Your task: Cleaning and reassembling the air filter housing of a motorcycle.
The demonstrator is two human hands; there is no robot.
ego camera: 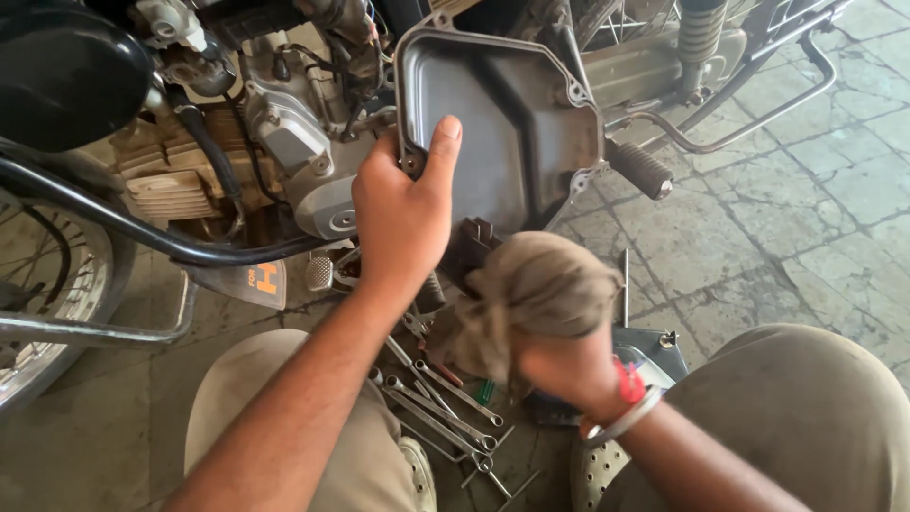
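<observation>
While the left hand point(403, 213) grips the dark side cover point(502, 123) by its left rim, thumb hooked over the edge, the right hand point(559, 365) is bunched tight around a grey rag point(536, 294) at the cover's lower edge. Held up beside the motorcycle engine point(294, 142), the cover looks stiff, light and possibly greasy, so the flanged rim seems the surest hold. Room is tight: footpeg point(640, 169) to the right, spanners point(445, 408) on the floor below.

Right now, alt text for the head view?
A person's left hand holds a dark metal cover beside a motorcycle engine, while the right hand grips a bunched rag. Wrenches lie on the floor below.
</observation>
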